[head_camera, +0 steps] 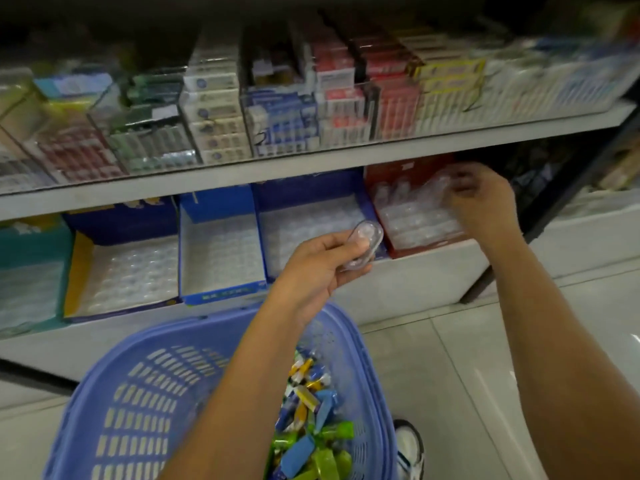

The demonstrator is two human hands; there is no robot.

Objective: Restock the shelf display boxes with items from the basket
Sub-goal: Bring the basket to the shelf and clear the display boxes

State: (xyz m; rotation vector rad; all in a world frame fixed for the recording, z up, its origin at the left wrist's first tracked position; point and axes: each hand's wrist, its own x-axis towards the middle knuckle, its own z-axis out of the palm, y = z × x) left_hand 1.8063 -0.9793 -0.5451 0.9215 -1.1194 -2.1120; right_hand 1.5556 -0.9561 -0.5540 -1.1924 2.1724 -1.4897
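Observation:
A blue plastic basket (138, 393) sits low in front of me, with several small wrapped items (311, 427) in blue, green and yellow piled at its right side. My left hand (322, 268) is raised above the basket and grips a clear plastic-wrapped item (363, 245). My right hand (481, 202) reaches into the red display box (398, 168) on the lower shelf, its fingers curled over the clear packets (415, 220) there; whether it holds one is blurred. Three blue display boxes (221, 251) stand in a row to the left of the red one.
An upper shelf (311, 161) carries rows of small boxed packs behind a clear front. A teal box (31, 271) stands at the lower shelf's far left. A black shelf post (554, 216) rises at the right. Tiled floor and my shoe (410, 448) lie below.

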